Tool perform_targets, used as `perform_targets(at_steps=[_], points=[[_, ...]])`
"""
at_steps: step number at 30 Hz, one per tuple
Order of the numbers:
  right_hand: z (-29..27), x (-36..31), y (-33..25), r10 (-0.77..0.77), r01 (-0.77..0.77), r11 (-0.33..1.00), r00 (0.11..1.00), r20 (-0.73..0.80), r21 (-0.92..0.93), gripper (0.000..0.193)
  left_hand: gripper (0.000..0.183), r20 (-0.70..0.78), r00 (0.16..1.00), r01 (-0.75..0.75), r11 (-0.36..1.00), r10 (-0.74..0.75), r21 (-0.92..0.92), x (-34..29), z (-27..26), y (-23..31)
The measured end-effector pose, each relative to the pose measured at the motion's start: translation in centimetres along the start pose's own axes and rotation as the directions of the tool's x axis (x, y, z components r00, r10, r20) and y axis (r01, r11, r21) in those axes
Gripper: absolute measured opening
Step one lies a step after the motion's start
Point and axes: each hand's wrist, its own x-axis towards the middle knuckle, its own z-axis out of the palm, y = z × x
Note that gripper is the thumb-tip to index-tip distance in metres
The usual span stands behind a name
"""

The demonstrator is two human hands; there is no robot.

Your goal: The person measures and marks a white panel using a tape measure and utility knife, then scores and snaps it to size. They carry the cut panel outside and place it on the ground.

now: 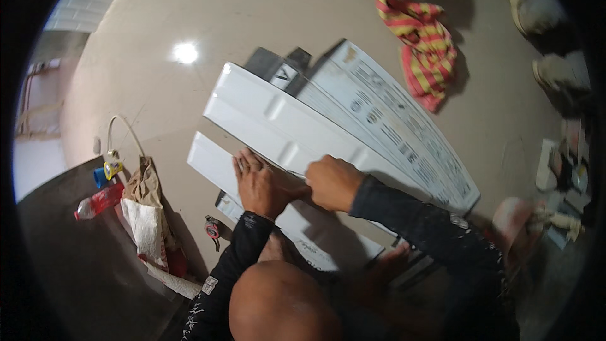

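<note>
Apparently it's edge work on the long white panel [319, 142] on the floor [151, 95], left hand [257, 186] splayed flat, grip clasping nothing visible, right hand [332, 183] fisted, grip contents hidden, and next move likely needs steady bracing.

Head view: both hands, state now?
Left hand: open, at the near edge of the middle white panel.
Right hand: closed; held item, if any, unclear.
</note>
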Motion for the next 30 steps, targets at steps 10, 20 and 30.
perform_targets(at_steps=[10,20,30], points=[[2.8,-21.8,9.5,0.332,-0.324,0.943,0.926,0.181,-0.073,0.017,0.126,0.075,0.997,-0.018,0.979,0.003,0.205,0.3,0.2,0.2],[-3.1,-19.4,6.2,0.112,-0.136,0.984,0.975,-0.192,-0.116,0.016,0.116,0.056,0.998,-0.007,0.987,-0.003,0.162,0.2,-0.4,0.2],[-2.2,8.4,-2.8,-0.391,0.341,0.917,0.873,-0.291,-0.209,0.020,0.129,0.099,0.993,0.061,0.992,-0.072,0.114,-0.1,-0.6,0.5]])
